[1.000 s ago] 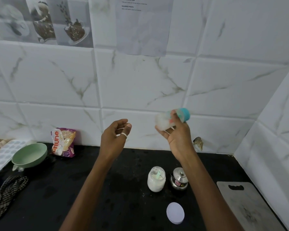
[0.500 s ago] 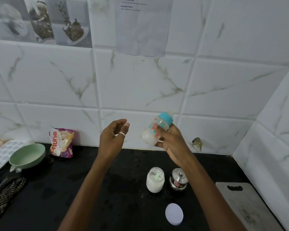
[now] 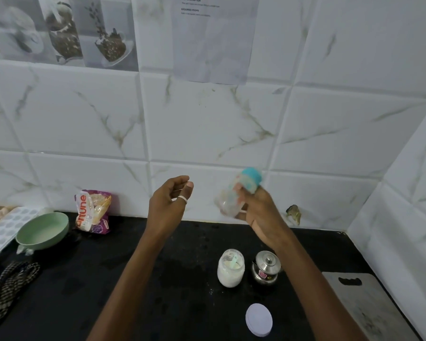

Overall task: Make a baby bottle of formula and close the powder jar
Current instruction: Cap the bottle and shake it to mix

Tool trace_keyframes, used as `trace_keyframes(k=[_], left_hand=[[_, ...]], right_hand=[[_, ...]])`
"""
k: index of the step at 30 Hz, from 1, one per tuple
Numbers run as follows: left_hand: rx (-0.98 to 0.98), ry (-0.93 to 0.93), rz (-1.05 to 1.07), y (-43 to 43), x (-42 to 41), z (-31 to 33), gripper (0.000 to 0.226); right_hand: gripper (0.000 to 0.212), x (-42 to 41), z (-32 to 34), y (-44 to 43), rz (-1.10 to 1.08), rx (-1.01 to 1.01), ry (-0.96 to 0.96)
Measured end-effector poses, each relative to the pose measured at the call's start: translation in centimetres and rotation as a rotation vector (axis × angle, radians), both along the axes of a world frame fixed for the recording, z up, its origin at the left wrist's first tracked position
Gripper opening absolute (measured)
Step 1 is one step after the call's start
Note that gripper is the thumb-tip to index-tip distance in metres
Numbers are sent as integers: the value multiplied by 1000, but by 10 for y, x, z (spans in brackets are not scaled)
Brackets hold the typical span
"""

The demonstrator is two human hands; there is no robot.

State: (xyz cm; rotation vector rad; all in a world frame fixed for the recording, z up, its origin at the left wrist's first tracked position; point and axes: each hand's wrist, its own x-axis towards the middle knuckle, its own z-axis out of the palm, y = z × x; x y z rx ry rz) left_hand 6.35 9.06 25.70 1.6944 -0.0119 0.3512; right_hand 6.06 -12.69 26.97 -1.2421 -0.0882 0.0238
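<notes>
We hold the baby bottle in the air above the black counter, close to the tiled wall. It is tilted, with its teal cap toward 1 o'clock and its milky base toward 7 o'clock. Our right hand grips it from the 4 o'clock side, fingers curled round the lower body. The bottle is blurred, so we cannot tell where each fingertip sits.

We judge it small, light and stiff-walled, and the liquid inside would shift its weight. The smooth plastic could slip if wet, so the safest hold is round the middle of the body, below the cap and never by the cap alone.

At 9 o'clock from the bottle and well apart, our left hand hangs raised, fingers loosely curled toward the thumb and holding nothing.

At 6 o'clock the powder jar stands open on the counter, half full and probably breakable glass. It is best steadied by its sides. Just beside it at 3 o'clock sits a small steel pot. The jar's white lid lies flat at 5 o'clock from the jar, apart from it, and is light enough to lift by the rim.

A green bowl and a snack packet sit far off at 9 o'clock.
</notes>
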Motion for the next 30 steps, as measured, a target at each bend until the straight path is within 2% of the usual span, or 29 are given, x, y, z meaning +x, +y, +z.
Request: trace_keyframes(k=[2, 3, 5, 6, 9, 10, 11, 14, 15, 17, 19, 22, 23, 24, 26, 27, 28, 30], left_hand=[[2, -4, -6, -1, 1, 1, 17], [2, -5, -8, -1, 1, 2, 16], [3, -8, -9, -1, 1, 2, 16], [8, -9, -8, 0, 1, 2, 17], [12, -10, -7, 0, 2, 3, 16], [10, -10, -5, 0, 2, 4, 17], [9, -10, -5, -1, 3, 4, 17], [10, -11, -9, -1, 2, 4, 17], [12, -9, -12, -2, 1, 4, 18], [14, -9, -12, -2, 1, 5, 21], [5, -11, -10, -4, 2, 6, 22], [-7, -11, -16, -5, 0, 7, 18], [-6, -11, -17, -5, 0, 6, 17], [-3, -11, -18, -5, 0, 6, 17], [-6, -13, -16, -6, 0, 7, 18], [-9, -14, -16, -7, 0, 7, 18], [-13, -13, -17, -7, -1, 8, 18], [-18, -12, -23, -7, -2, 8, 17]], right_hand=[[63, -1, -4, 0, 20, -35, -7], [70, 1, -1, 0, -23, 59, -9], [67, 4, 5, -1, -166, 277, -9], [62, 5, 6, 0, -191, 278, -14], [60, 3, 4, 2, -52, -48, 3], [62, 3, 4, 2, -29, -74, -10], [62, 6, 6, -1, -51, -37, -20], [65, 8, 15, -3, -210, 294, -13], [64, 9, 15, -2, -208, 266, -15], [58, 6, 11, 0, -101, 24, -12], [60, 4, 10, -1, -55, -44, -24], [61, 8, 17, -4, -196, 269, -21], [58, 8, 17, -3, -218, 288, -26], [54, 8, 16, -3, -196, 224, -24], [52, 4, 10, -1, -79, -42, -16], [55, 2, 9, -1, -54, -83, -29], [57, 2, 10, -3, -67, -63, -39], [58, 3, 18, -6, -172, 199, -42]])
